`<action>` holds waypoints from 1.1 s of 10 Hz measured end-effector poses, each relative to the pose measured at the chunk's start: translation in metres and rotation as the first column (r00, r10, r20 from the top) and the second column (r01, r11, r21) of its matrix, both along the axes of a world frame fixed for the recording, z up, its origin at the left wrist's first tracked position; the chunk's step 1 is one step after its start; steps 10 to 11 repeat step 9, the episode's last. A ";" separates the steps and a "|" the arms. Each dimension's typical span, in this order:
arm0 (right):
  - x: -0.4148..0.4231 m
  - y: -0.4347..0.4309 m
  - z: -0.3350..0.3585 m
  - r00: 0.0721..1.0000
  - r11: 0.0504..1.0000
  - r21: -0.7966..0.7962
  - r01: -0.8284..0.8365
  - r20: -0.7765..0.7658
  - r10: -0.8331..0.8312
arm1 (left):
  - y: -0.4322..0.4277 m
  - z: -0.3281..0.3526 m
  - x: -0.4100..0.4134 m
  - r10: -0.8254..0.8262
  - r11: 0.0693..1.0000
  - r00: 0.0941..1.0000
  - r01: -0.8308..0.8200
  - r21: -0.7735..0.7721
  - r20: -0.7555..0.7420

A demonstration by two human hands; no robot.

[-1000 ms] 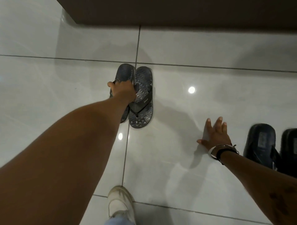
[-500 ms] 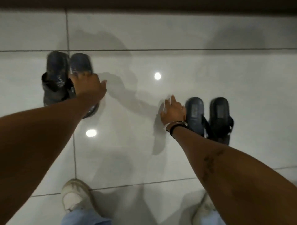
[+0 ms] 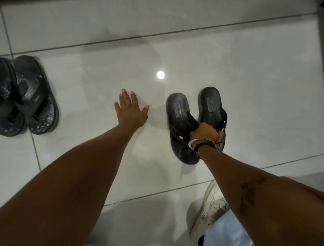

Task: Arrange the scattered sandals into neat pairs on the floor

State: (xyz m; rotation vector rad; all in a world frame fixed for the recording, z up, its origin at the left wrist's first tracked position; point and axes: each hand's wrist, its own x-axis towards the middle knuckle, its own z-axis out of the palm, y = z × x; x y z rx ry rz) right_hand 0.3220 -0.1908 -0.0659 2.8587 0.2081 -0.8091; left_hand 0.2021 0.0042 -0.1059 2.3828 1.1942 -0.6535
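Note:
Two black sandals lie side by side right of centre, the left one [image 3: 178, 115] flat, the right one [image 3: 211, 105] slightly raised and tilted. My right hand [image 3: 205, 132] is closed on their straps, gripping both. My left hand [image 3: 130, 111] is spread flat on the glossy white tile floor [image 3: 254, 79], holding nothing. At the far left lies a pair of dark patterned flip-flops [image 3: 33, 98], close together and partly cut off by the frame edge.
My white sneaker [image 3: 208, 207] and a pale trouser leg [image 3: 226, 231] are at the bottom right. A dark wall base [image 3: 157, 1] runs along the top edge. A ceiling light reflection [image 3: 160, 75] shines on the tile.
My left hand has let go of the patterned flip-flops and now rests on the floor. My right hand has moved from the floor onto the black sandals' straps. The view has shifted right.

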 end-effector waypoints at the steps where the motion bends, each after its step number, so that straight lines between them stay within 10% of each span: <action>1: 0.025 0.018 0.007 0.997 0.994 0.090 -0.060 0.055 0.055 | 0.001 -0.002 0.000 -0.008 1.000 1.000 0.008 0.007 -0.023; 11: 0.071 0.161 0.042 0.927 0.926 0.162 -0.340 0.222 0.301 | 0.034 0.035 0.009 0.019 0.994 0.997 -0.027 -0.108 -0.074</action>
